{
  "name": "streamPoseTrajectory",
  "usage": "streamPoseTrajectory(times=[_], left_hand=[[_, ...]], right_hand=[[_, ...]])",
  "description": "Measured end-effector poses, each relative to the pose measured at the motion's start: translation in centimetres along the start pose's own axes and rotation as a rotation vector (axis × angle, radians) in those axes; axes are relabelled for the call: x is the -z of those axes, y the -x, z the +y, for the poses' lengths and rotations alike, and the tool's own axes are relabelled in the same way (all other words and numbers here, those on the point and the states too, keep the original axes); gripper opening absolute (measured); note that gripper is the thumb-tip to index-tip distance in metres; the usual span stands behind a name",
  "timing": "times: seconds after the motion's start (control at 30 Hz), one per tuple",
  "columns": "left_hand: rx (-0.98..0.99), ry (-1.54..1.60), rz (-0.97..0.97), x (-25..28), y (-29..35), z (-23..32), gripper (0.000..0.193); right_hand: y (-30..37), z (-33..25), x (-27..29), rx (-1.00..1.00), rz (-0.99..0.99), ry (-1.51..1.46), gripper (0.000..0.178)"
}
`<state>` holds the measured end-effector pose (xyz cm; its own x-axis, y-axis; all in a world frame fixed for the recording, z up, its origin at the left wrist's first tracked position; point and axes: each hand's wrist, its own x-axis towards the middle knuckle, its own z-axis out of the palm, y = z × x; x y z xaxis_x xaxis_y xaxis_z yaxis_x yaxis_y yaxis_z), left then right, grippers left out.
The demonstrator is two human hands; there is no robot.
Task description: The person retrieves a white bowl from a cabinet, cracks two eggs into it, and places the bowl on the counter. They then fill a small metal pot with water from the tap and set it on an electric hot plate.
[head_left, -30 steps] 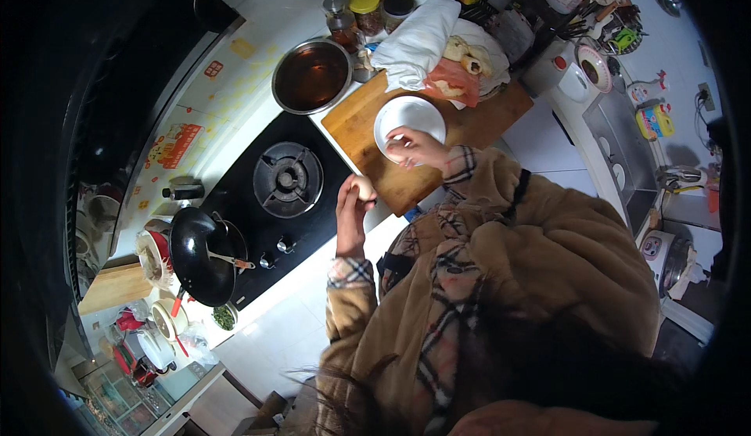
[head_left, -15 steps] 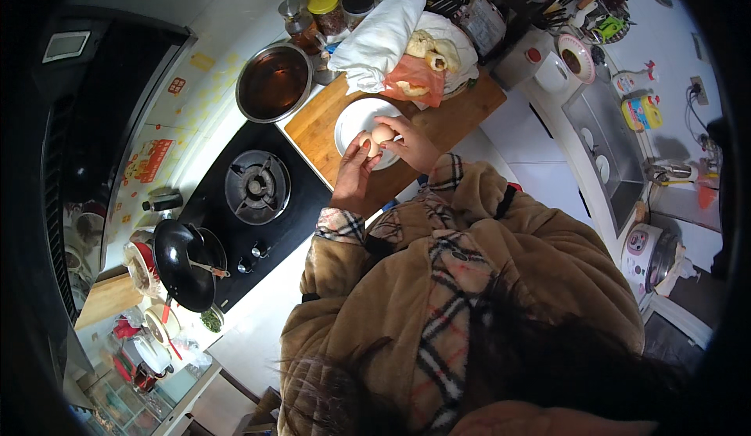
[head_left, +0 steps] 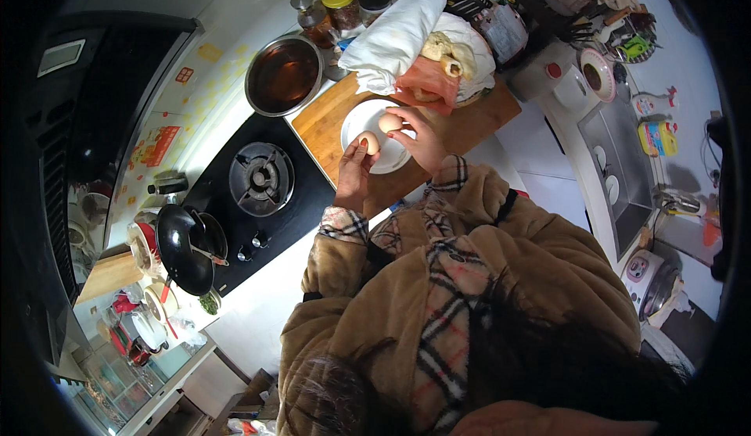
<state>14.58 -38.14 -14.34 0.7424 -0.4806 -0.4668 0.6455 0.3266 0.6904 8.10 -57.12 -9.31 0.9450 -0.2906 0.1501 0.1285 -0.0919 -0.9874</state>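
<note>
My left hand is closed on a light brown egg, with thumb and fingers round its lower side. A second egg sits in the fingers of my right hand. The two eggs are a little apart, both over a white plate. That plate rests on a wooden cutting board. Whether either shell is cracked is too small to tell.
Beyond the plate, a white cloth and a red bag lie on the board. A steel bowl of dark liquid stands left of it. The stove burner and a black wok are farther left; a sink is right.
The eggs, held together half a second ago, are now apart: my right hand has drawn its egg up and to the right of the left one. The whole view has shifted slightly.
</note>
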Motion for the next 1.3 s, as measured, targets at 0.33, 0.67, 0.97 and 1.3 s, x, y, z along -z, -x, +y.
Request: streamPoseTrajectory(times=[0.33, 0.67, 0.97, 1.3], left_hand=[[0.012, -0.01, 0.101, -0.5, -0.5, -0.2, 0.034], [0.037, 0.017, 0.086, -0.7, -0.7, 0.0, 0.033], [0.01, -0.228, 0.083, 0.2, -2.2, 2.0, 0.034], [-0.374, -0.754, -0.115, -0.1, -4.0, 3.1, 0.039]], right_hand=[[-0.7, 1.6, -1.2, 0.151, 0.083, 0.159, 0.045], [-1.6, 2.5, -1.1, 0.103, -0.085, 0.152, 0.044], [-5.0, 5.8, 1.4, -0.088, -0.259, 0.063, 0.032], [-7.6, 7.1, 2.5, -0.41, -0.438, -0.032, 0.049]])
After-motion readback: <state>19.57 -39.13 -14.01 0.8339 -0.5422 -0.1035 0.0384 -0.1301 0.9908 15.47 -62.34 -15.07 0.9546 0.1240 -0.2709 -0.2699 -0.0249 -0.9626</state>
